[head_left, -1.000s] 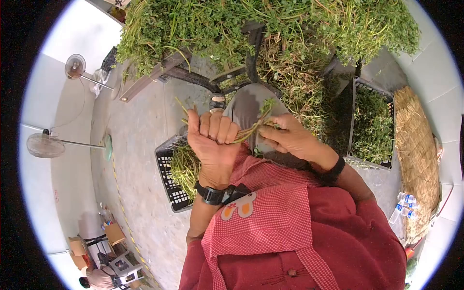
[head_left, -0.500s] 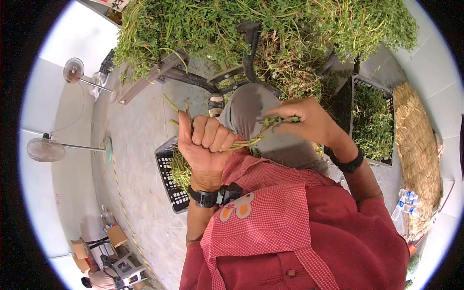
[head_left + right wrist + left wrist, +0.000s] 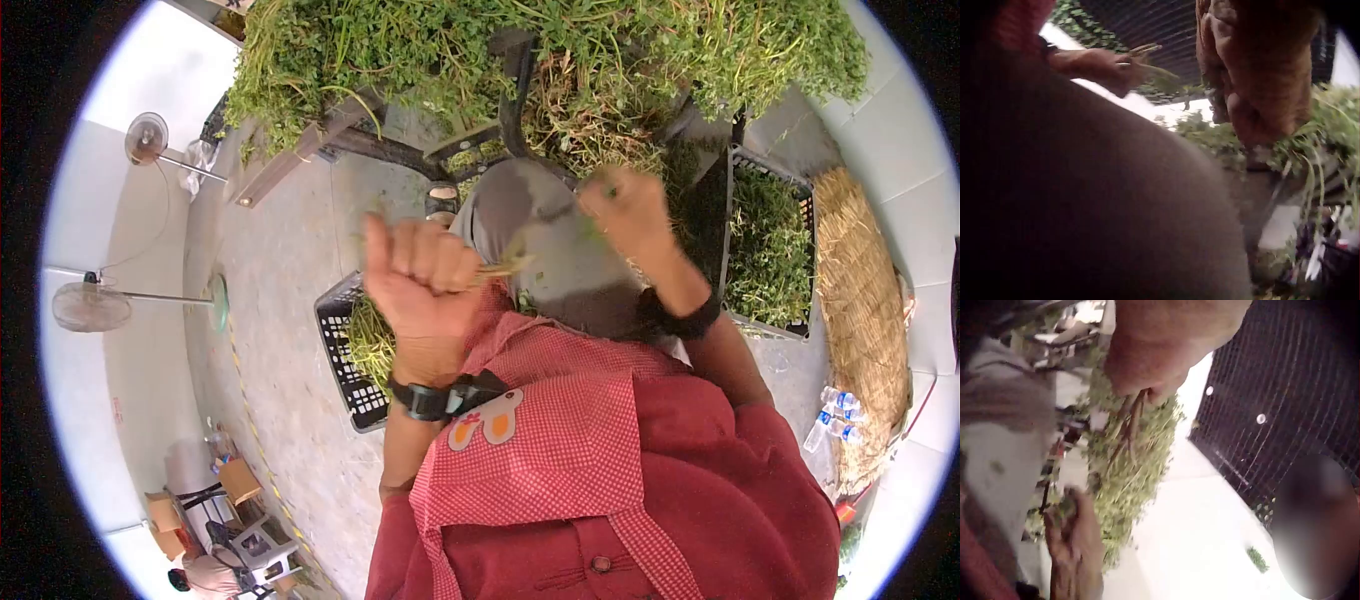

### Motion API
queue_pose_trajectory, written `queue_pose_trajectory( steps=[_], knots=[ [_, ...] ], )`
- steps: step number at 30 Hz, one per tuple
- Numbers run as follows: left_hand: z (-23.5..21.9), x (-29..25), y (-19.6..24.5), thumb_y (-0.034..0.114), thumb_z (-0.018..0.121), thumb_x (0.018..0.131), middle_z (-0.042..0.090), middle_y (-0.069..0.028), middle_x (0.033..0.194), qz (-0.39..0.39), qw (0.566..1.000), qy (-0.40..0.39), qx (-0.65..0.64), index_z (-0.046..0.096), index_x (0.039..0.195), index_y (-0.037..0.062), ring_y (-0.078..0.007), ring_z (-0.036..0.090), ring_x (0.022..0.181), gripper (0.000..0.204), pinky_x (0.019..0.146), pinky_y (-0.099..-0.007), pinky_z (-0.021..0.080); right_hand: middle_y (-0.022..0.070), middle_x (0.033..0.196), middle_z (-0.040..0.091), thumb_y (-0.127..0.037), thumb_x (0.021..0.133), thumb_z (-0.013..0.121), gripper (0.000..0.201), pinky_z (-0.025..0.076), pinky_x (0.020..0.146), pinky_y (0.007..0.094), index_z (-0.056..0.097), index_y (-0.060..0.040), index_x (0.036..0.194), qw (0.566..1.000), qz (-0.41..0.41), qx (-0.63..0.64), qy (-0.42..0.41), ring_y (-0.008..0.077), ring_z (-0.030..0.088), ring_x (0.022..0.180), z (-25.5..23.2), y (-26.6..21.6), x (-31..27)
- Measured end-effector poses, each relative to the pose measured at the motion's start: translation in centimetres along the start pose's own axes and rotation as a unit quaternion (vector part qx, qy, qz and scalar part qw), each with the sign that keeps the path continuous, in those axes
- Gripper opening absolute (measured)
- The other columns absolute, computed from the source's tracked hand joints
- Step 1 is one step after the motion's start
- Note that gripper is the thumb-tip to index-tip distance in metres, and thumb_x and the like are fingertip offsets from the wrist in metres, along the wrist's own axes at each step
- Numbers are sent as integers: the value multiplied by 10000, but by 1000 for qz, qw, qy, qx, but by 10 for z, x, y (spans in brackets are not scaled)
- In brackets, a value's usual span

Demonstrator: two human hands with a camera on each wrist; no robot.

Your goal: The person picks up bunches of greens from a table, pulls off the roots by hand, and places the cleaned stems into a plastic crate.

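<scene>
My left hand [image 3: 420, 275] is curled round a small bunch of green stems [image 3: 505, 266], whose cut-looking ends stick out past the little finger over my lap. In the left wrist view the same stems poke out below the fist. Blurred by motion, my right hand [image 3: 635, 215] is apart from the bunch, over the right side of my lap. Its fingers are curled about a bit of green leaf [image 3: 612, 190], mostly hidden by the fingers. A faint green blur shows just below that hand.
A big heap of leafy greens [image 3: 430, 70] covers the table ahead. Beside my left arm a black crate [image 3: 338, 370] holds stems; a second crate [image 3: 775, 325] of greens stands at right, near a straw roll [image 3: 850, 330] and water bottles [image 3: 838, 415]. Standing fans [image 3: 92, 307] are at left.
My right hand has pulled away from the stems, moving right and forward with leafy bits. My left hand keeps its grip on the bunch and has shifted slightly left.
</scene>
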State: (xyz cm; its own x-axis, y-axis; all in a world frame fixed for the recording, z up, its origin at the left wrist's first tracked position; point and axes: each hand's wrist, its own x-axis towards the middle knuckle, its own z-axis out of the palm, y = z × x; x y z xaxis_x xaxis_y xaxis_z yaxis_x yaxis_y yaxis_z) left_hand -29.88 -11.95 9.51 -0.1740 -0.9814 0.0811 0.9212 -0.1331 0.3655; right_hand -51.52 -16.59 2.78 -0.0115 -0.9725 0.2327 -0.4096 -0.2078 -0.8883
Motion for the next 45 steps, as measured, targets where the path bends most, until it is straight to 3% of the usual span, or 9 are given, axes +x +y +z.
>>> queue_pose_trajectory(
  steps=[4, 11, 16, 19, 28, 36, 39, 43, 45],
  knots=[
    [-6, -6, 24, 384, 329, 969, 206, 39, 482, 54, 998, -5, -9, 265, 529, 155, -99, 153, 397, 500, 391, -264, 157, 1, 710, 573, -206, 874, 544, 170, 366, 426, 220, 581, -45, 837, 866, 151, 471, -72, 73, 516, 585, -48, 29, 14],
    [-24, -2, 12, 410, 309, 972, 235, 36, 533, -1, 999, 13, -34, 286, 529, 142, -98, 225, 475, 518, 458, -264, 207, 8, 688, 530, -144, 869, 562, 176, 269, 393, 195, 533, -24, 994, 818, 174, 493, -238, 43, 410, 478, -20, -18, -6],
    [-9, -3, 6, 421, 300, 973, 348, -10, 601, 24, 996, 91, -1, 332, 512, 137, -154, 348, 610, 543, 617, -276, 315, -15, 749, 559, -133, 819, 629, 262, 327, 460, 188, 592, -32, 1058, 906, 162, 306, -242, 26, 428, 550, -6, -39, -22],
    [-10, -2, 3, 421, 299, 973, 402, -33, 635, 23, 996, 86, -5, 356, 494, 138, -185, 395, 682, 559, 738, -312, 346, -21, 820, 590, -136, 802, 648, 325, 402, 582, 190, 599, -28, 1105, 951, -86, 193, -224, 33, 482, 671, 8, -32, -25],
    [-15, -5, 3, 481, 305, 954, 544, -81, 757, 14, 993, 55, 105, 359, 476, 149, -255, 512, 860, 585, 835, -395, 413, -28, 772, 605, -128, 824, 630, 241, 440, 634, 228, 633, -24, 1042, 882, 197, 365, -224, 45, 512, 703, -10, -47, -23],
    [-21, -7, -3, 530, 269, 941, 577, -138, 1001, -26, 982, 48, 183, 359, 487, 154, -308, 506, 984, 596, 819, -415, 451, -36, 633, 546, -231, 845, 626, 240, 427, 534, 271, 645, 6, 879, 961, -151, 111, -202, 87, 501, 560, 14, -40, -27],
    [-27, -4, -9, 545, 258, 937, 564, -145, 1064, -26, 978, 6, 209, 349, 492, 156, -294, 498, 992, 598, 809, -382, 454, -18, 686, 581, -226, 847, 619, 225, 439, 547, 276, 650, -3, 865, 930, 175, 255, -201, 95, 520, 579, 1, -49, -26],
    [-22, -5, -11, 576, 255, 923, 538, -145, 1145, -42, 979, -31, 198, 478, 573, 137, -267, 494, 993, 604, 796, -336, 454, 4, 719, 604, -240, 840, 622, 230, 448, 585, 263, 657, -16, 871, 853, 191, 439, -206, 94, 541, 621, -6, -39, -16],
    [-18, -6, -15, 584, 270, 916, 533, -142, 1156, -48, 972, 5, 228, 535, 682, 97, -252, 495, 994, 602, 802, -335, 452, 28, 752, 625, -265, 835, 626, 273, 459, 641, 263, 650, 0, 893, 931, 104, 222, -270, 112, 559, 669, -11, -51, -14]
  ],
)
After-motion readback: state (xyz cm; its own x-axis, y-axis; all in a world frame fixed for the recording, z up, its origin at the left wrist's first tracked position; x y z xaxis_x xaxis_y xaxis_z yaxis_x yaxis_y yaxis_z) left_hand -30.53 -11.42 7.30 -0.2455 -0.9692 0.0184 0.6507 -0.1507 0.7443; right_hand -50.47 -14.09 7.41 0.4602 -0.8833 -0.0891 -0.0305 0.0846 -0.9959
